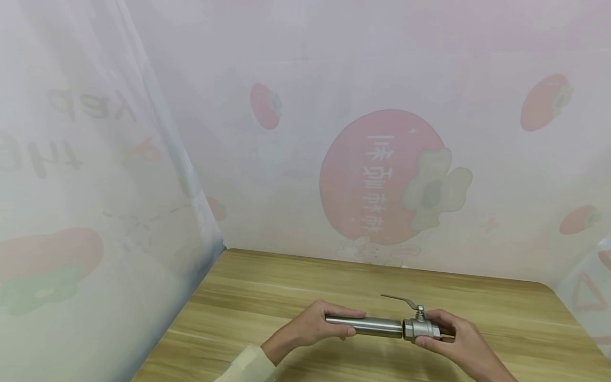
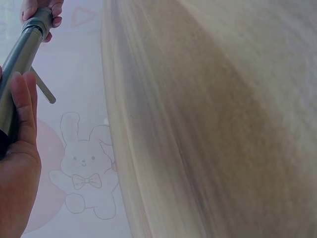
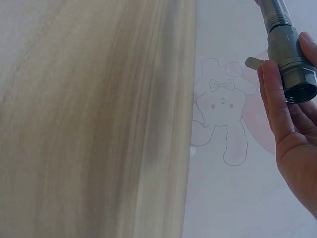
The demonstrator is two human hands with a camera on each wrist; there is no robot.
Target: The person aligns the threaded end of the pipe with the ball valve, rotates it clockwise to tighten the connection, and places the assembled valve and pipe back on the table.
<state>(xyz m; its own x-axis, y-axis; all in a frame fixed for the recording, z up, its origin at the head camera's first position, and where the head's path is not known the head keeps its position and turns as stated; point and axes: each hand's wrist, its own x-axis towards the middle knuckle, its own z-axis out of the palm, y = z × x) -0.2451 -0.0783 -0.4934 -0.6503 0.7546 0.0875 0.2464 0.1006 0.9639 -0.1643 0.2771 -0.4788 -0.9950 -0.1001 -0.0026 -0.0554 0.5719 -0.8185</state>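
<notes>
My left hand (image 1: 311, 326) grips a shiny steel pipe (image 1: 379, 327), thumb on the near side and fingers along the far side. The pipe lies level above the table, its right end right at the mouth of a metal ball valve (image 1: 421, 330). Fingers and thumb of my right hand (image 1: 462, 344) hold the valve from its right side. Its lever handle (image 1: 401, 299) points left, above the pipe. From the right wrist, threads show on the pipe end (image 3: 276, 19) against the valve (image 3: 292, 52), whose other opening faces the camera. How deep the threads sit is hidden.
A wood-grain table (image 1: 267, 281) lies under both hands, its rounded far edge meeting a pale fabric curtain (image 1: 296, 212) printed with red fruit and rabbits. Another curtain panel (image 1: 157, 254) hangs along the table's left side.
</notes>
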